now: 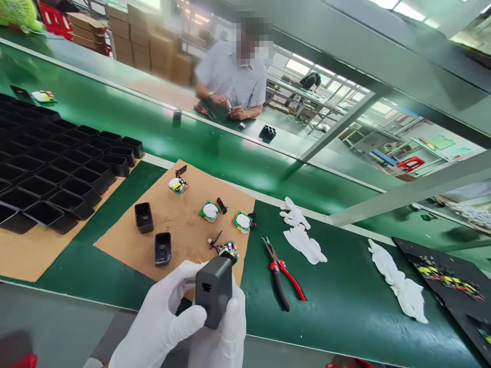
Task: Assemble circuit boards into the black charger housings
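Both my hands wear white gloves and together hold a black plastic adapter housing (213,290) close to me at the bottom middle. My left hand (161,319) wraps its left side with the thumb across the front. My right hand (226,332) cups it from below and the right. A small circuit board (227,250) pokes out behind the housing's top. On the brown cardboard sheet (180,225) lie two empty black housings (143,217) (163,248) and three more circuit boards (178,185) (210,210) (243,221).
Rows of empty black housings (57,168) fill the left. Red-handled pliers (282,276) lie on the green belt, with loose white gloves (301,232) (399,281) to the right. A dark tray of boards (448,278) sits far right. Across the belt a person (233,76) works.
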`<state>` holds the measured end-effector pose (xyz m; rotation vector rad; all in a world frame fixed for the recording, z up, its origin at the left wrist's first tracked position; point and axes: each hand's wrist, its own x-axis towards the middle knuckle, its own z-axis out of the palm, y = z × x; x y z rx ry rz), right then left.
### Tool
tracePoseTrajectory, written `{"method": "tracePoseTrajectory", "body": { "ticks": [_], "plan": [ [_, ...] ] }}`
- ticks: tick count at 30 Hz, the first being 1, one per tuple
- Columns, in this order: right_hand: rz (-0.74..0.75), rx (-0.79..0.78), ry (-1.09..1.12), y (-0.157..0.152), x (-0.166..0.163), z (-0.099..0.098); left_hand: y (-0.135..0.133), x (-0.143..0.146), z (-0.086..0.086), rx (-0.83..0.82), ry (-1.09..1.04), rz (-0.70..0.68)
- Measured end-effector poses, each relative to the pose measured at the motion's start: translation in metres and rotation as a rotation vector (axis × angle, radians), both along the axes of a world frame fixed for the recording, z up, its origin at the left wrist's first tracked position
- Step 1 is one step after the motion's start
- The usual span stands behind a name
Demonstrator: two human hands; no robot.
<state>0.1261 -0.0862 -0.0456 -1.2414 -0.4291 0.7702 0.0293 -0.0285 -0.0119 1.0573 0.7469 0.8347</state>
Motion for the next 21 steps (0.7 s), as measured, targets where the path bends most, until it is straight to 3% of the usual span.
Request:
{"method": "tracePoseTrajectory", "body": {
  "ticks": [4,9,10,13,16,21],
  "plan": [
    [-0.067,-0.134,-0.224,-0.011,0.001,-0.001,-0.005,-0.006,0.004,-0.160,-0.112,0.063],
    [-0.062,-0.105,-0.921,-0.016,0.049,-0.005,-0.008,-0.011,0.001,-0.233,-0.082,0.264],
    [-0.034,-0.108,-1.081,-0.015,0.059,-0.006,-0.007,-0.011,0.000,-0.237,-0.054,0.291],
    [0.141,-0.324,-1.405,-0.005,0.080,-0.007,-0.005,-0.010,0.002,-0.210,0.048,0.302],
    [0.258,-0.445,-1.399,0.003,0.086,-0.005,-0.003,-0.005,0.008,-0.151,0.102,0.277],
    [0.262,-0.446,-0.933,-0.004,0.094,0.021,-0.001,0.006,0.014,-0.159,0.090,0.264]
  ]
}}
